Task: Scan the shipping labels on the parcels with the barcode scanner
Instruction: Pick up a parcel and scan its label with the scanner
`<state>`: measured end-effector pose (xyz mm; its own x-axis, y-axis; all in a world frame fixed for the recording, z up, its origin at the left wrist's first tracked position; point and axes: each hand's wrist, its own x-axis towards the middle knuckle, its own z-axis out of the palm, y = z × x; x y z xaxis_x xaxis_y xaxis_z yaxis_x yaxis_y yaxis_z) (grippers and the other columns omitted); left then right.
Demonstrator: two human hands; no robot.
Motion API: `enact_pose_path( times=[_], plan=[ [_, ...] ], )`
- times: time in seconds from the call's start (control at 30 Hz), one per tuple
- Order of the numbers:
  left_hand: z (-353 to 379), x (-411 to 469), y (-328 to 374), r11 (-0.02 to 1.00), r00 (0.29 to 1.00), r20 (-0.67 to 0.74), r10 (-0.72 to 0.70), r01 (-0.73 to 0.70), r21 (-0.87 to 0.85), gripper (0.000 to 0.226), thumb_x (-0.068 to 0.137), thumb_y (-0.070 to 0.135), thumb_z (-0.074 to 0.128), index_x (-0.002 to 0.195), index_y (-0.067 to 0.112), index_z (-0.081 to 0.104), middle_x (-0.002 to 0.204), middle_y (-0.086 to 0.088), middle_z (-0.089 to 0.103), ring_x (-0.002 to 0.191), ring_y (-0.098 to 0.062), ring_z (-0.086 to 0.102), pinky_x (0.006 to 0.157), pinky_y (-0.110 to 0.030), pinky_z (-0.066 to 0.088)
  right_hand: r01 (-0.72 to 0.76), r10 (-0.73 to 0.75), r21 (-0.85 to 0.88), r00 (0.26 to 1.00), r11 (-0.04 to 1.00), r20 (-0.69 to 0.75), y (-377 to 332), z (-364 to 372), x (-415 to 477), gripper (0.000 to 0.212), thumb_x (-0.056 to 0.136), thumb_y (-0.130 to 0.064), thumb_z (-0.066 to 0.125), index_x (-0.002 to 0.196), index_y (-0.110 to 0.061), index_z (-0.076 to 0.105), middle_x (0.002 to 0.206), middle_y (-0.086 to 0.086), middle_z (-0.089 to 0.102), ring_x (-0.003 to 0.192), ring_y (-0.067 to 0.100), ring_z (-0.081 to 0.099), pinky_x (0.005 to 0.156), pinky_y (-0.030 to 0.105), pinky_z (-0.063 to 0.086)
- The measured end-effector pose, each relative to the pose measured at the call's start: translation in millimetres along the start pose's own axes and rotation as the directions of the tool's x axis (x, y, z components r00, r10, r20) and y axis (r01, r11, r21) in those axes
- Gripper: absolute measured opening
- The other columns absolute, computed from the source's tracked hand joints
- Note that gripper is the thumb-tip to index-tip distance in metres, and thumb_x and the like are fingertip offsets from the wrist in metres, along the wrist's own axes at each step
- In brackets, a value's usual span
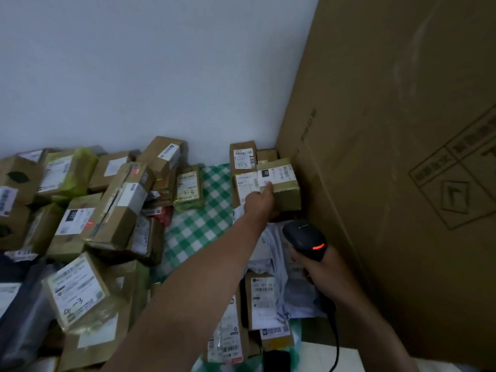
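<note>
Quick tally: one green checked cloth (pixel 209 210), one barcode scanner (pixel 304 237), one huge cardboard box (pixel 389 157) right of the cloth. Two hands, the left hand (pixel 261 196) and the right hand (pixel 319 272). Four parcels (pixel 279 183) at the cloth's far end, about three brown parcels (pixel 263 302) at its near end, one parcel (pixel 188 186) at its left edge. The heap (pixel 107 210) left of it is a dozen-ish, too jumbled for an exact count.

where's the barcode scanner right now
In the head view the barcode scanner sits right of centre, gripped by the right hand, beside the tall cardboard box and below the parcel the left hand holds.
</note>
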<state>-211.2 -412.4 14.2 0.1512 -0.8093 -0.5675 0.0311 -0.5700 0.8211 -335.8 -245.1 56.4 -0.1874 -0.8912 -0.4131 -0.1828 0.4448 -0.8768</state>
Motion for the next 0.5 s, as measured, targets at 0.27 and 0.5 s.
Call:
enact_pose_path(
  times=[0.27, 0.5],
  plan=[
    [-20.8, -9.2, -13.6, 0.978, 0.989, 0.143, 0.048, -0.076, 0.196, 0.056, 0.096, 0.052, 0.065, 0.138, 0.014, 0.064, 0.132, -0.009, 0.065, 0.113, -0.031, 0.067, 0.093, -0.040, 0.059, -0.035, 0.034, 0.011, 0.998, 0.999, 0.059, 1.7, 6.3, -1.9, 0.036, 0.088, -0.033, 0.080, 0.121, -0.026, 0.068, 0.093, -0.003, 0.073, 0.092, 0.019, 0.068, 0.086, 0.040, 0.054],
    [-94.0, -75.3, -30.7, 0.915, 0.964, 0.059, 0.260, -0.265, 0.303, 0.045, 0.100, 0.037, 0.067, 0.140, 0.017, 0.062, 0.140, 0.003, 0.061, 0.125, -0.015, 0.060, 0.103, -0.023, 0.049, -0.010, 0.006, 0.022, 0.987, 1.000, 0.160, -8.4, 28.7, -25.2, 0.028, 0.092, -0.030, 0.077, 0.118, -0.027, 0.067, 0.088, 0.003, 0.074, 0.071, 0.011, 0.065, 0.066, 0.028, 0.054]
  ],
)
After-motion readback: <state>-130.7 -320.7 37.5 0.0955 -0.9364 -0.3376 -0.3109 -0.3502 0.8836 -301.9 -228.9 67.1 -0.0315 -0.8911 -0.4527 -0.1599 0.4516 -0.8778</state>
